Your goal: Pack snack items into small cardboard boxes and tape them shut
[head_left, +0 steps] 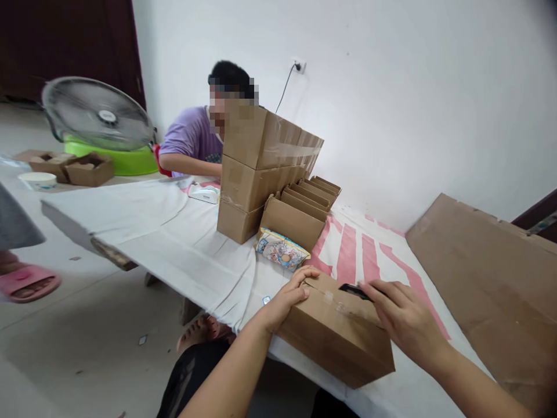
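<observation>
A small brown cardboard box [335, 342] lies on the cloth-covered table right in front of me, clear tape across its top seam. My left hand [289, 296] rests on the box's near left corner, fingers curled over the edge. My right hand [402, 316] lies on the box's top at the right, pressing a small black object [354, 290] against the taped flap; I cannot make out what the object is.
Behind the box lies a colourful printed packet [282, 249], with a row of open empty boxes [304, 212] and a stack of taped boxes [261, 168]. A person in a purple shirt [191, 139] sits beyond them. A flat cardboard sheet [487, 278] lies right, a fan [98, 113] far left.
</observation>
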{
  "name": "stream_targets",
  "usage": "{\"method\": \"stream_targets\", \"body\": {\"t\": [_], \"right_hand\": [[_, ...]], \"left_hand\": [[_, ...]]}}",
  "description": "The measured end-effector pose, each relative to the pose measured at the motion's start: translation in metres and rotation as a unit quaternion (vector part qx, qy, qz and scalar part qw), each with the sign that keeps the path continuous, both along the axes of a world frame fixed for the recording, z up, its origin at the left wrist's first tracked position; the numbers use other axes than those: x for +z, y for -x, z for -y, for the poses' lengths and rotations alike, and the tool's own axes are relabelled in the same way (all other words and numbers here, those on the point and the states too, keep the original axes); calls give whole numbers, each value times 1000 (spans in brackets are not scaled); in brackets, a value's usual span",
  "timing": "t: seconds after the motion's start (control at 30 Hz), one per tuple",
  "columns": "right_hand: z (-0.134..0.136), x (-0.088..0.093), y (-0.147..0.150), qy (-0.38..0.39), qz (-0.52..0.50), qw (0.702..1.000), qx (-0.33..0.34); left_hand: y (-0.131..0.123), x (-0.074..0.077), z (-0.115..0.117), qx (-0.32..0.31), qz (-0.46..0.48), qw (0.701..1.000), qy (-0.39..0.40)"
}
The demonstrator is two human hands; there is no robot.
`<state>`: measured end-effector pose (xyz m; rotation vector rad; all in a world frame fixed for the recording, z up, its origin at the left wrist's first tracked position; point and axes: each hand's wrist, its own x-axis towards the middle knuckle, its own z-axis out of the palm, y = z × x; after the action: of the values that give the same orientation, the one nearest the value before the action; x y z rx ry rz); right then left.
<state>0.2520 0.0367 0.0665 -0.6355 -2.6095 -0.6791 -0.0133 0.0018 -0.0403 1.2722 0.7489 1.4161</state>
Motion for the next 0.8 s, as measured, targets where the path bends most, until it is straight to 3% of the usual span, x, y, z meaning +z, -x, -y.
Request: {"method": "stream_targets", "body": {"t": [0.13,0.27,0.5,0.8], "right_hand": [[-1,2,50,-28,83,996,30],[-4,3,68,-64,121,990,41],[6,13,64,-107,159,980,53],[13,12,48,-119,174,977,40]], "left_hand": [[0,-2,-2,-6,8,999,-42],[1,-5,-4,-9,10,998,-63],[2,-5,-3,8,-4,999,-46],[0,-3,-1,5,-1,999,-38]]}}
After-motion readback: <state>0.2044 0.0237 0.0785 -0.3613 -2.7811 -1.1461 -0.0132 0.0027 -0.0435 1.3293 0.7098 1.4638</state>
